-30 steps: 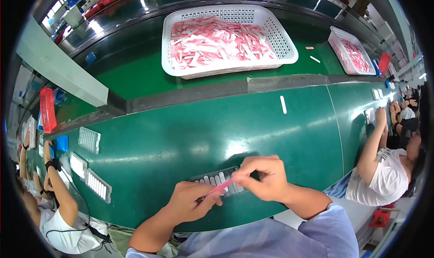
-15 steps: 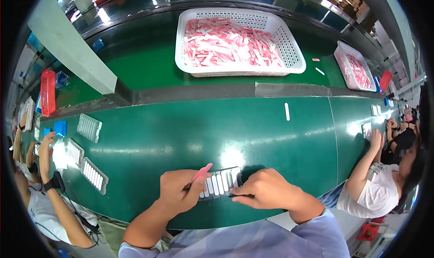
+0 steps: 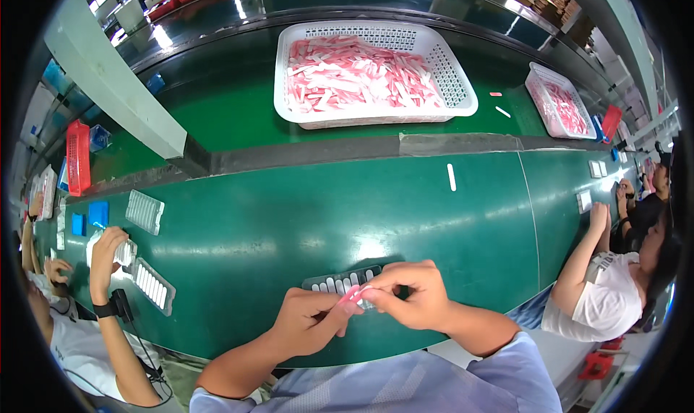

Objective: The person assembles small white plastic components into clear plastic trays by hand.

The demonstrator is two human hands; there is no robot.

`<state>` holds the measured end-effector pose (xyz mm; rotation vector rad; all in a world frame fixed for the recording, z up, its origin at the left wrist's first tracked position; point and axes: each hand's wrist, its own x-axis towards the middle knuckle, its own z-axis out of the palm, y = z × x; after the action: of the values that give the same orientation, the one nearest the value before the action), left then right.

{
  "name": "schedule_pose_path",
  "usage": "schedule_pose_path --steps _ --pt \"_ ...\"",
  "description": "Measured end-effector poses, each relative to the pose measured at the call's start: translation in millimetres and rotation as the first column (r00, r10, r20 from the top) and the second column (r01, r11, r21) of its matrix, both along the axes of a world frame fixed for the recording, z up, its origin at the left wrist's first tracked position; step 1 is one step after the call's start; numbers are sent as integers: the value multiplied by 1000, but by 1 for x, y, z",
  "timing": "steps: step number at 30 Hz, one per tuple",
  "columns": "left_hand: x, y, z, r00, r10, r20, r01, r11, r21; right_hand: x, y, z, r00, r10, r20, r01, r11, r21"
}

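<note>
Between my hands is a small flat pink-and-white strip (image 3: pixel 352 295). My left hand (image 3: pixel 312 322) pinches one end of it between thumb and finger. Meeting it from the other side, my right hand (image 3: pixel 413 296) is closed with thumb and fingertips on the white end of the strip. Just beyond the hands lies a clear plastic tray (image 3: pixel 309 283) with a row of white round-ended strips in its slots. My fingers cover part of the tray's near and right side.
A white basket (image 3: pixel 463 108) heaped with pink and white strips stands past the dark ledge (image 3: pixel 347 147). One white strip (image 3: pixel 452 177) lies on the green table. Trays (image 3: pixel 153 286) and blue blocks (image 3: pixel 98 213) sit left, near a co-worker's hand (image 3: pixel 108 250). Another person sits right.
My right hand has left the tray's right side and come up to the strip in my left hand. The left hand has moved slightly right and nearer me, uncovering the tray's left end.
</note>
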<state>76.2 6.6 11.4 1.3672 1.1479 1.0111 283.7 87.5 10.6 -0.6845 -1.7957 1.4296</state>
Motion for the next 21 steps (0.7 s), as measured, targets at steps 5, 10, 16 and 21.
schedule_pose_path --steps 5,10,16,21 --pt "0 0 -1 1000 24 19 -24 1000 6 6 4 -3 987 81 -135 -137 867 -479" --pt "-2 -3 -7 1000 4 29 -5 999 52 2 4 6 992 71 -107 -111 892 -439" --pt "-6 -3 0 979 180 99 -184 982 34 11 13 -4 963 -93 -254 -61 840 -540" --pt "-20 3 5 944 250 -214 -209 958 198 14 14 8 990 -104 -98 23 794 -608"
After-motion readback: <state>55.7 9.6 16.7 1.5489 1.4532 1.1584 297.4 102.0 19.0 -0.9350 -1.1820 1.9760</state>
